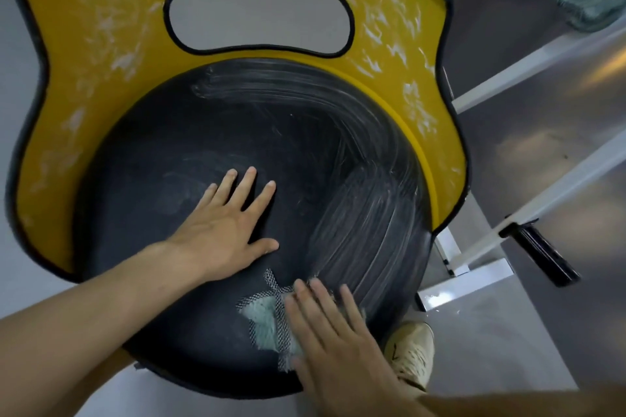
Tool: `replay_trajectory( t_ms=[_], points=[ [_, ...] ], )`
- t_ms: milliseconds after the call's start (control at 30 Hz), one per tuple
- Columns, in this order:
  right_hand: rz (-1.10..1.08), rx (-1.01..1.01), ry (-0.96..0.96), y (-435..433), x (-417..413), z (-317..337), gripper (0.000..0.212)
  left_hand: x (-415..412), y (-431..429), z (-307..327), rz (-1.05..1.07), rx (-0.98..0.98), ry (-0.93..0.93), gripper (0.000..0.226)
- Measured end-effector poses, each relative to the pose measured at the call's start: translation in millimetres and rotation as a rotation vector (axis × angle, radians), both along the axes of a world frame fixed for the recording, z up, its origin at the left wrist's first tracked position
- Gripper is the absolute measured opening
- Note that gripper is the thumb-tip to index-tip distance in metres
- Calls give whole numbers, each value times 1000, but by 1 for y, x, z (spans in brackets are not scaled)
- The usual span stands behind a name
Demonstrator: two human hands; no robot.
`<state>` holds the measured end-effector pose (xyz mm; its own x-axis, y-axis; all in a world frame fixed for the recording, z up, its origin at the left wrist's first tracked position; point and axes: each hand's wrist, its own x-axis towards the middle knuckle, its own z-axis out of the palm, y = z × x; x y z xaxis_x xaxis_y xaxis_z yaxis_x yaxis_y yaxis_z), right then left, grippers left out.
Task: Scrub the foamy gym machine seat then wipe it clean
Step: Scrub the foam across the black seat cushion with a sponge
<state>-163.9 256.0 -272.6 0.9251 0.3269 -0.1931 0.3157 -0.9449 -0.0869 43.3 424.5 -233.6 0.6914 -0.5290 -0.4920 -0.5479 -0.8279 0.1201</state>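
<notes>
Plainly, the black seat fills most of the view, and its yellow surround curves well beyond the fingertips of both hands, flecked all over with white foam. Foam streaks arc across the pad ahead of the right fingers and out to their right. The left hand lies flat on the middle of the seat, fingers straight and spread, holding nothing, apparently bracing. The right hand presses with straight, uncurled fingers on a teal mesh-backed scrubber, which shows just left of those fingers near the front edge. To scrub well, I judge, keep the palm flat over the scrubber, work overlapping arcs into the streaks, then go on to the yellow part, moving the bracing hand off unscrubbed patches.
</notes>
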Motion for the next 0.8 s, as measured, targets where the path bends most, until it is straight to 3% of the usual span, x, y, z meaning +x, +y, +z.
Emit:
replay_trajectory(
  t_ms=[100,200,300,500,633,800],
  points=[
    [3,-34,-3,-27,39,4,66,-14,6,-6,-14,-35,-42,82],
    [-226,-54,23,-54,84,4,65,-34,13,-14,-11,-87,-83,76],
    [-337,-35,12,-51,78,2,65,-50,23,-19,-15,-127,-109,80],
    [-131,-3,-1,0,-26,0,69,-76,31,-20,-4,-129,-137,75],
    [-41,-15,10,-7,-21,-1,69,-100,36,-20,39,-131,-148,74],
    [-385,-62,50,-68,69,3,66,-110,44,-11,45,-124,-109,84]
  ],
)
